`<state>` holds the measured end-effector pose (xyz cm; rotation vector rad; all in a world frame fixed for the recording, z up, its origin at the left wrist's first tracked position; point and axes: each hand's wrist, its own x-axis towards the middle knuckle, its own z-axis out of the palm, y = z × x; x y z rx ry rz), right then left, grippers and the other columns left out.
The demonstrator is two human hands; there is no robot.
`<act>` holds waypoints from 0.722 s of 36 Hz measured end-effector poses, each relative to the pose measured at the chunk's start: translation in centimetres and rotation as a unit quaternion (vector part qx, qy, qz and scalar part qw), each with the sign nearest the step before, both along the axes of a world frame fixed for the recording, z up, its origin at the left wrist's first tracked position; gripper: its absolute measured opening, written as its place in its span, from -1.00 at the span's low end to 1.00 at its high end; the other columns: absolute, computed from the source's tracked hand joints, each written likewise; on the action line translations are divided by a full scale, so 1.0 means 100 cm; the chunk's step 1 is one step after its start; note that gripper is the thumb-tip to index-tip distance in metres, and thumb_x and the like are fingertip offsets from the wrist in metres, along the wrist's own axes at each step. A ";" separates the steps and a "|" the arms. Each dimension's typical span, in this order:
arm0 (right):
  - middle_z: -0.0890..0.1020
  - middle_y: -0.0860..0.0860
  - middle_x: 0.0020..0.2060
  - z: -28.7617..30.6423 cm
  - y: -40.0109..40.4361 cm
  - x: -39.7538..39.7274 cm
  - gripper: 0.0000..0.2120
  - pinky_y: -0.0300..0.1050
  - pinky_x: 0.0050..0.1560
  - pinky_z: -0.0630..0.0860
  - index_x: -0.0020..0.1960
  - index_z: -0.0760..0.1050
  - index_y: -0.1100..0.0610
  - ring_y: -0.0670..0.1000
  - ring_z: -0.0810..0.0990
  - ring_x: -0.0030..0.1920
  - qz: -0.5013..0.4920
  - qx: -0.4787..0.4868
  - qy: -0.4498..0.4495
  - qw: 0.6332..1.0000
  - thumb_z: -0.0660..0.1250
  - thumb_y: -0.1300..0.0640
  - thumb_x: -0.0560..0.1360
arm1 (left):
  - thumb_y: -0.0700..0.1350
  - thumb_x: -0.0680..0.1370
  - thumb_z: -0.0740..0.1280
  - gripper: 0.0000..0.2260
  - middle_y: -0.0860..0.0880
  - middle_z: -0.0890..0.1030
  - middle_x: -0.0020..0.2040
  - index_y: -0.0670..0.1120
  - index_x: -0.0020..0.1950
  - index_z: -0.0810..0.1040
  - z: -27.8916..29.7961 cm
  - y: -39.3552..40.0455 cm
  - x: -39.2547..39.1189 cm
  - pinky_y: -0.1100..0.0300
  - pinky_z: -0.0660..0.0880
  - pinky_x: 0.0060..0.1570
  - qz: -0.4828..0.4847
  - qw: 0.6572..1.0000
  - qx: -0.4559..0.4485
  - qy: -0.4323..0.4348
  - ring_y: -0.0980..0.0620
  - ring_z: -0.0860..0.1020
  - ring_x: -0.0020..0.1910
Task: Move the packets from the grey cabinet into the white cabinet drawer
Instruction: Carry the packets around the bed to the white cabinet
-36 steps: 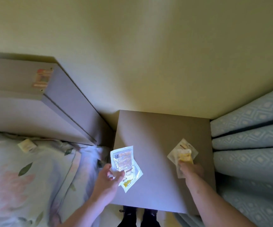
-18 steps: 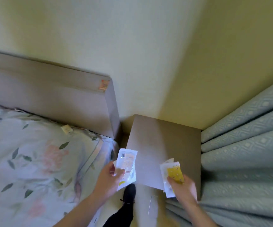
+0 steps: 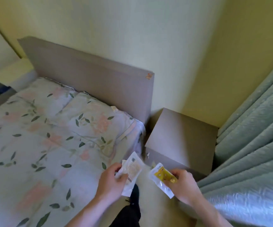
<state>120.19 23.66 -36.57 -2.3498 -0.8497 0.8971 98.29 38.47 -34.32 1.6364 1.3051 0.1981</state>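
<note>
Left hand [image 3: 112, 181] grips a white packet [image 3: 132, 171] with pale printing, fingers curled round its left edge and thumb across its face; at least one more packet edge shows just behind it, count unclear. Packet stands roughly upright, tilted a little right.

Right hand [image 3: 184, 185] pinches a second packet [image 3: 162, 177], clear-white with a yellow block inside, thumb on the yellow part. This one slants from upper left to lower right, lower end hanging free below the fingers.

The two hands are apart, side by side low in the view, packets near each other but not touching. Both are held in the air in front of the grey cabinet [image 3: 181, 138], below its front edge; neither packet rests on its top surface. Cabinet stands in the corner, touching or nearly touching the bed on its left, with green patterned curtains [image 3: 250, 136] just to its right.

Bed [image 3: 42, 145] carries a floral cover in pink and green; a pillow [image 3: 93, 118] lies against the grey headboard [image 3: 90, 79], which has a small orange sticker [image 3: 149, 76] near its right end. Far left, past the bed, a pale surface [image 3: 13, 71], blurred. A dark-clad leg and foot [image 3: 133, 203] show between the forearms.
</note>
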 end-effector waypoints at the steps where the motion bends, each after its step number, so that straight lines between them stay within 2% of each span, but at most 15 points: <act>1: 0.53 0.02 -0.45 0.007 -0.003 -0.014 -0.68 -0.19 -0.43 0.29 -0.25 0.52 0.13 -0.08 0.26 -0.42 0.025 0.000 0.001 1.000 0.35 -0.14 0.40 | -0.16 0.51 0.40 -0.85 0.17 0.68 -0.12 0.10 -0.05 0.60 0.005 -0.008 -0.020 0.17 0.63 -0.25 0.014 1.000 0.004 0.004 0.17 0.65 -0.21; 3: 0.49 -0.04 -0.51 0.023 -0.007 -0.043 -0.71 -0.24 -0.45 0.26 -0.30 0.54 0.10 -0.09 0.26 -0.45 0.071 0.008 0.002 0.997 0.37 -0.12 0.38 | -0.17 0.51 0.40 -0.88 0.16 0.67 -0.20 0.07 -0.12 0.58 0.015 -0.023 -0.059 0.28 0.48 -0.40 0.049 0.999 0.021 0.005 0.15 0.59 -0.33; 6: 0.50 -0.07 -0.52 0.049 -0.006 -0.090 -0.77 -0.28 -0.47 0.25 -0.31 0.56 0.03 -0.08 0.30 -0.46 0.127 0.022 -0.011 0.992 0.40 -0.12 0.34 | -0.18 0.49 0.39 -0.87 0.23 0.62 -0.22 0.05 -0.17 0.55 0.029 -0.043 -0.121 0.34 0.34 -0.43 0.102 0.994 0.043 0.010 0.18 0.51 -0.39; 11: 0.62 -0.09 -0.41 0.086 0.000 -0.177 -0.78 -0.29 -0.42 0.36 -0.27 0.58 -0.01 -0.09 0.44 -0.44 0.210 0.034 -0.014 0.977 0.39 -0.16 0.34 | -0.15 0.48 0.39 -0.91 0.15 0.64 -0.26 0.04 -0.12 0.57 0.048 -0.077 -0.233 0.18 0.40 -0.35 0.177 0.982 0.063 0.027 0.08 0.56 -0.31; 13: 0.64 -0.07 -0.37 0.098 0.004 -0.219 -0.68 -0.24 -0.39 0.44 -0.24 0.59 -0.02 -0.02 0.51 -0.39 0.240 0.045 -0.012 0.970 0.33 -0.26 0.28 | -0.15 0.48 0.39 -0.92 0.19 0.65 -0.25 0.05 -0.11 0.58 0.056 -0.090 -0.281 0.14 0.45 -0.36 0.197 0.977 0.079 0.032 0.12 0.58 -0.30; 15: 0.62 -0.05 -0.39 0.105 0.008 -0.265 -0.59 -0.21 -0.37 0.45 -0.25 0.58 -0.01 -0.02 0.47 -0.40 0.273 0.061 -0.014 0.960 0.30 -0.35 0.23 | -0.14 0.48 0.40 -0.91 0.21 0.66 -0.21 0.06 -0.10 0.59 0.063 -0.104 -0.331 0.09 0.53 -0.31 0.216 0.971 0.096 0.039 0.16 0.61 -0.25; 16: 0.59 -0.05 -0.41 0.107 0.009 -0.289 -0.61 -0.22 -0.38 0.42 -0.27 0.56 -0.02 -0.06 0.42 -0.42 0.286 0.072 -0.009 0.955 0.33 -0.35 0.25 | -0.13 0.49 0.40 -0.89 0.22 0.67 -0.19 0.09 -0.09 0.59 0.067 -0.112 -0.357 0.12 0.53 -0.30 0.227 0.968 0.102 0.042 0.19 0.62 -0.24; 18: 0.56 -0.12 -0.44 0.107 0.012 -0.340 -0.75 -0.22 -0.37 0.37 -0.32 0.54 -0.11 -0.11 0.41 -0.44 0.310 0.083 -0.007 0.947 0.42 -0.26 0.34 | -0.14 0.50 0.40 -0.84 0.23 0.67 -0.18 0.15 -0.07 0.60 0.074 -0.127 -0.411 0.20 0.52 -0.36 0.249 0.962 0.106 0.041 0.20 0.61 -0.28; 20: 0.56 -0.16 -0.43 0.106 0.014 -0.393 -0.78 -0.21 -0.36 0.36 -0.35 0.53 -0.14 -0.13 0.43 -0.43 0.336 0.086 -0.012 0.938 0.47 -0.16 0.39 | -0.15 0.50 0.40 -0.83 0.21 0.67 -0.17 0.16 -0.07 0.60 0.078 -0.143 -0.466 0.17 0.55 -0.37 0.267 0.957 0.110 0.044 0.17 0.62 -0.29; 23: 0.57 -0.14 -0.42 0.106 0.015 -0.476 -0.81 -0.25 -0.39 0.34 -0.34 0.55 -0.07 -0.13 0.44 -0.43 0.370 0.097 -0.008 0.924 0.50 -0.01 0.40 | -0.16 0.51 0.41 -0.83 0.24 0.68 -0.14 0.14 -0.05 0.60 0.084 -0.165 -0.549 0.25 0.54 -0.34 0.284 0.949 0.124 0.057 0.21 0.62 -0.21; 26: 0.54 -0.12 -0.48 0.110 0.013 -0.555 -0.86 -0.27 -0.42 0.32 -0.29 0.59 -0.03 -0.13 0.44 -0.48 0.394 0.106 0.007 0.913 0.50 0.06 0.41 | -0.14 0.52 0.43 -0.84 0.24 0.67 -0.07 0.14 -0.03 0.59 0.089 -0.183 -0.623 0.37 0.47 -0.37 0.294 0.942 0.141 0.079 0.26 0.61 -0.17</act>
